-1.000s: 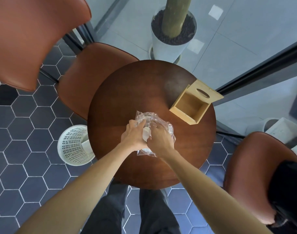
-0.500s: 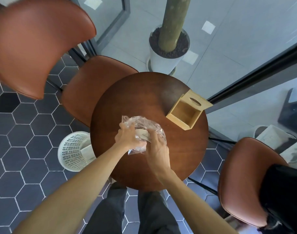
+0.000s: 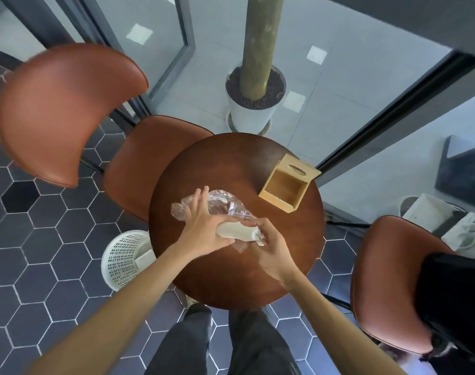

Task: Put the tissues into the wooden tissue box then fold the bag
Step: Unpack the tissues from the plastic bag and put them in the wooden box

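A crumpled clear plastic bag [image 3: 225, 205] lies in the middle of the round dark wooden table [image 3: 231, 163]. My left hand [image 3: 201, 226] rests on the bag, fingers spread and pressing it down. My right hand [image 3: 271, 244] grips a white stack of tissues [image 3: 237, 230] that is mostly out of the bag's near end. The wooden tissue box [image 3: 287, 185] lies at the table's far right, its open side facing me and its slotted lid standing behind it. The box is empty inside.
Brown leather chairs stand at the left [image 3: 155, 163], far left [image 3: 66, 109] and right [image 3: 393, 277]. A white perforated bin [image 3: 122, 258] sits on the hexagon-tiled floor to the left of the table. A potted trunk [image 3: 255, 104] stands beyond the table.
The tissue stack has slid out of the bag toward me in my right hand. My left hand moved from gripping the bag's opening to pressing on the bag with spread fingers.
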